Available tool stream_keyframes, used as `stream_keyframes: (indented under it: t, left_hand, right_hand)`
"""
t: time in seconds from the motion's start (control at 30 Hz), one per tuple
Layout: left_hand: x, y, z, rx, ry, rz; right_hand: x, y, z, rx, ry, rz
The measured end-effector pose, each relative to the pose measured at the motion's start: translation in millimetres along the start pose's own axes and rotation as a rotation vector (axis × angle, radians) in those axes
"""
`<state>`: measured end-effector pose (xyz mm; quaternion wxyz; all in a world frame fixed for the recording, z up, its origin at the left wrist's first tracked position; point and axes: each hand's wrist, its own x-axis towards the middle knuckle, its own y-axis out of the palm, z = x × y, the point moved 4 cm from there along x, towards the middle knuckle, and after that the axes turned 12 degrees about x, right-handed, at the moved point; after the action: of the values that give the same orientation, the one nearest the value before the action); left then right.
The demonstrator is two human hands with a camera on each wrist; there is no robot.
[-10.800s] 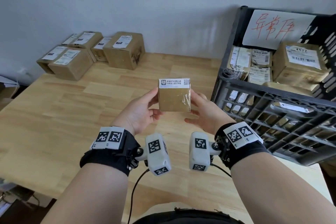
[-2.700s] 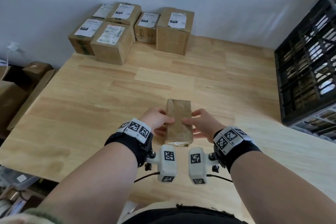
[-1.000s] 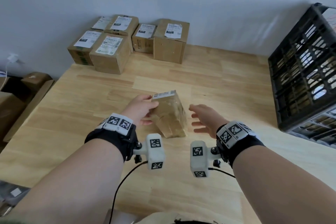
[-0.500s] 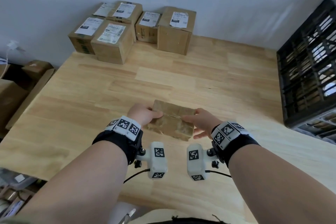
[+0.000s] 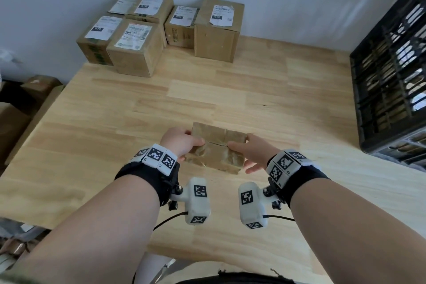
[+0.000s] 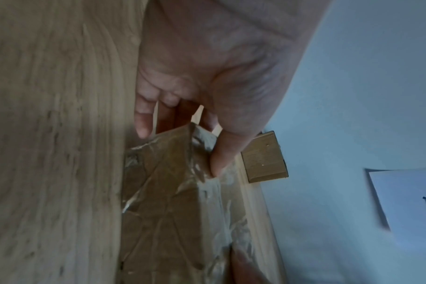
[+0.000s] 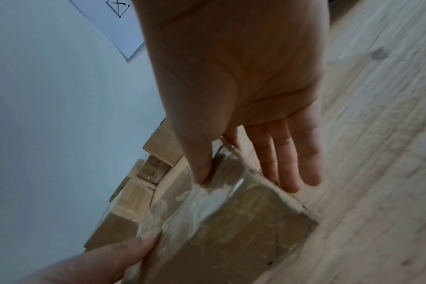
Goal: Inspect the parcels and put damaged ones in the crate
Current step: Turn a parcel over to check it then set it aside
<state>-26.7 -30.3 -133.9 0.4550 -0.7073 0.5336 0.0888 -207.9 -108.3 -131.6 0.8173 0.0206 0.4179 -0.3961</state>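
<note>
I hold a small brown cardboard parcel (image 5: 216, 147) wrapped in clear tape, low over the wooden table (image 5: 115, 122), with its taped seam facing up. My left hand (image 5: 192, 143) grips its left end, with the thumb (image 6: 221, 153) on top and the fingers underneath. My right hand (image 5: 242, 154) pinches the right end, thumb (image 7: 200, 169) on top and fingers (image 7: 289, 169) along the side. The tape on the parcel (image 7: 231, 221) looks wrinkled. I cannot tell whether the parcel touches the table. The black plastic crate (image 5: 391, 76) stands at the right edge, with parcels visible through its lattice.
Several labelled cardboard boxes (image 5: 161, 30) are grouped against the wall at the table's far left. More cardboard boxes (image 5: 13, 117) sit off the table's left side. A white sheet of paper (image 6: 406, 196) hangs on the wall.
A second ago only my left hand held the parcel, tilted with its label up, and my right hand was open beside it. Now both hands hold it, seam side up.
</note>
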Motion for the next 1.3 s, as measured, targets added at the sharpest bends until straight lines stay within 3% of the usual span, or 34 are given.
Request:
stream_keyframes:
  t: [0.17, 0.37, 0.53, 0.77, 0.93, 1.13, 1.3]
  left_hand:
    - [-5.5, -8.8, -22.4, -0.064, 0.057, 0.03]
    - [-14.0, -16.5, -44.6, -0.266, 0.059, 0.038]
    - [-14.5, -8.1, -41.2, -0.361, 0.087, 0.023]
    - [-6.5, 15.0, -16.2, -0.337, -0.025, -0.011]
    - [-4.8, 26.9, -8.7, -0.403, -0.051, 0.076]
    - [-0.9, 24.6, -15.1, -0.262, 0.006, 0.064]
    - [-1.2, 24.8, -23.3, -0.061, 0.132, 0.096]
  right_hand:
    - [-2.8, -8.3, 12.4, 0.239, -0.04, -0.065]
    - [-8.7, -27.9, 23.6, 0.486, -0.118, -0.241]
    - [-17.4, -34.3, 16.5, 0.617, -0.142, -0.265]
    - [-10.6, -28.5, -7.7, 0.358, -0.114, -0.287]
    - [-7.1, -27.3, -19.7, 0.266, -0.041, -0.253]
    - [-1.6, -30.0, -16.6, 0.172, 0.001, -0.204]
    - [-3.1, -30.2, -17.6, 0.136, 0.029, -0.166]
